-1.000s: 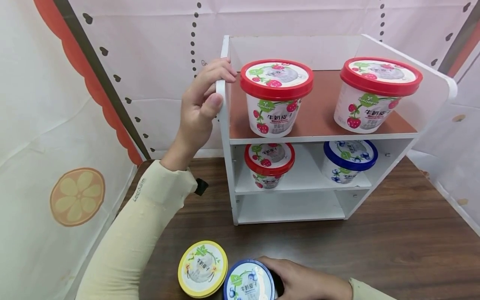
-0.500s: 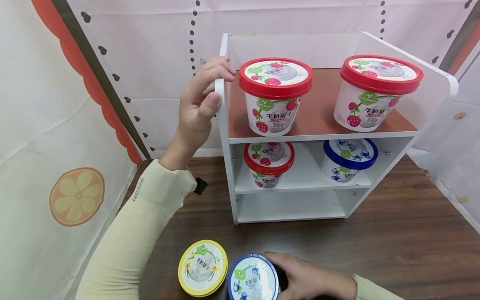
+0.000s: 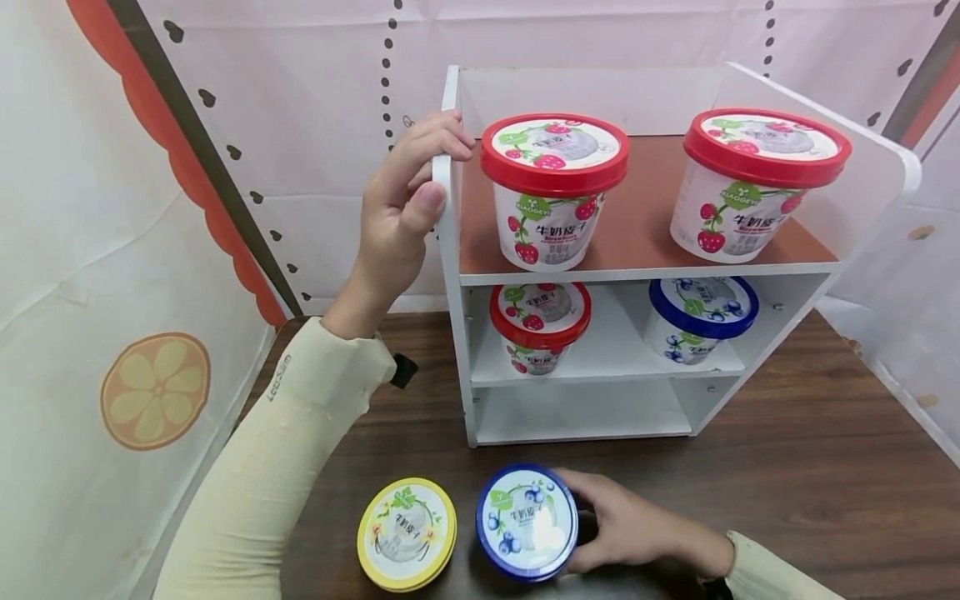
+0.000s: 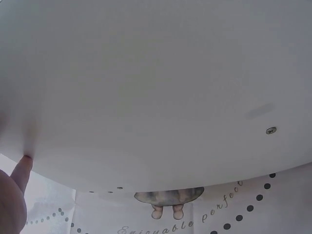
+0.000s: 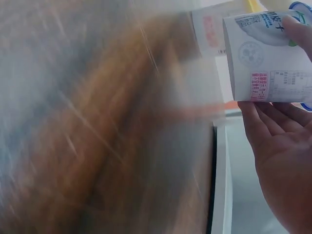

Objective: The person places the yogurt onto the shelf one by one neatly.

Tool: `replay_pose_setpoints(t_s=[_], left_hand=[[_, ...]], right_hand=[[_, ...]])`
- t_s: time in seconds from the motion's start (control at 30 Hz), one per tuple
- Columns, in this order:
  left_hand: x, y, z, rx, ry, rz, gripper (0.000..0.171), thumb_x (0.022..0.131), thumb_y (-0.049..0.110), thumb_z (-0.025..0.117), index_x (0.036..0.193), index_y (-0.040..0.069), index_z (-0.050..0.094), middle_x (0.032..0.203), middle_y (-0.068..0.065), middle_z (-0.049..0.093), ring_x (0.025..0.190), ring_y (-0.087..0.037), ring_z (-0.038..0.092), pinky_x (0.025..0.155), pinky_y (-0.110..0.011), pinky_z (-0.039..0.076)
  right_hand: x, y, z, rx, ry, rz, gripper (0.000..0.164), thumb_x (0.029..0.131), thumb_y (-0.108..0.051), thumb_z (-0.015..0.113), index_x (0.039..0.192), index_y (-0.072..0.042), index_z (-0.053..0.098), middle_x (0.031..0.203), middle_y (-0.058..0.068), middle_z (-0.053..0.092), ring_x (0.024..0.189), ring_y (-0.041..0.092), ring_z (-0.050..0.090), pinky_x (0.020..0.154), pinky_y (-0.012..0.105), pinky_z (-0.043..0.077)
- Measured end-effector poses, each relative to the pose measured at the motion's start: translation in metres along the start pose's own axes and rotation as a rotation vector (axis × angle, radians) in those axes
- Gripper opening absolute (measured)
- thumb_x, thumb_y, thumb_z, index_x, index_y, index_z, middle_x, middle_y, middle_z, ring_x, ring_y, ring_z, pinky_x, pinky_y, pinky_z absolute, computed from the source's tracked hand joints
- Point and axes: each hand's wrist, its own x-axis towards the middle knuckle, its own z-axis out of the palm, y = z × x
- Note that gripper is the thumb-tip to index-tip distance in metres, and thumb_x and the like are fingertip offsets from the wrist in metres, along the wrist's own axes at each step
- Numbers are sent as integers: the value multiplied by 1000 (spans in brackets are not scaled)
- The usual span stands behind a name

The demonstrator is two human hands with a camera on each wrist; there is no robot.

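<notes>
My left hand (image 3: 401,204) grips the top of the white shelf unit's (image 3: 581,412) left side panel, fingers over the edge. The left wrist view shows the panel's plain outer face (image 4: 146,97) and a fingertip against it. In my right hand (image 3: 626,525) is a paper tub with a blue lid (image 3: 527,522) and blueberry print, held by its side with thumb and fingers. Its printed white wall (image 5: 265,63) shows in the right wrist view. Just left of it stands a yellow-lidded tub (image 3: 407,534).
Two red-lidded strawberry tubs (image 3: 551,192) (image 3: 757,187) stand on the top shelf. The middle shelf carries a smaller-looking red-lidded tub (image 3: 540,327) on the left and a blue-lidded one (image 3: 701,319) on the right. A brown wood-grain table (image 3: 810,450) lies beneath, with printed cloth walls (image 3: 322,50) around.
My right hand has moved the blue-lidded tub forward and slightly right, toward the shelf unit and away from the yellow-lidded tub. My left hand keeps its grip on the side panel.
</notes>
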Motion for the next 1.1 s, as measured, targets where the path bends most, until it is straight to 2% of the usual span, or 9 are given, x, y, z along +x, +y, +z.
replay_pose_setpoints(t_s=[0.17, 0.47, 0.83, 1.1], left_hand=[[1, -1, 1, -3, -1, 2, 56, 91, 46, 54, 104, -8, 57, 115, -21, 57, 126, -32, 42, 92, -55, 47], [1, -1, 1, -8, -1, 18, 52, 91, 41, 53, 104, -9, 56, 114, -24, 56, 121, -33, 44, 92, -50, 48], [3, -1, 1, -5, -6, 30, 51, 91, 40, 53, 103, -9, 56, 114, -25, 56, 120, -33, 45, 93, -48, 47], [1, -1, 0, 5, -6, 10, 53, 91, 42, 53, 104, -9, 56, 115, -25, 56, 125, -32, 42, 94, -50, 47]], right_hand=[[-1, 2, -15, 49, 45, 51, 79, 79, -17, 82, 147, -13, 42, 139, 4, 52, 127, 26, 49, 105, 38, 38], [-5, 11, -35, -46, 134, 89, 77, 80, -19, 81, 147, -16, 42, 139, 2, 52, 127, 26, 49, 106, 36, 36], [-5, 23, -43, -77, 214, 92, 75, 78, -16, 82, 144, -10, 46, 136, 4, 55, 122, 24, 52, 102, 36, 40], [0, 29, -47, -65, 227, 103, 73, 78, -16, 81, 142, -10, 48, 133, 2, 57, 121, 23, 53, 101, 35, 41]])
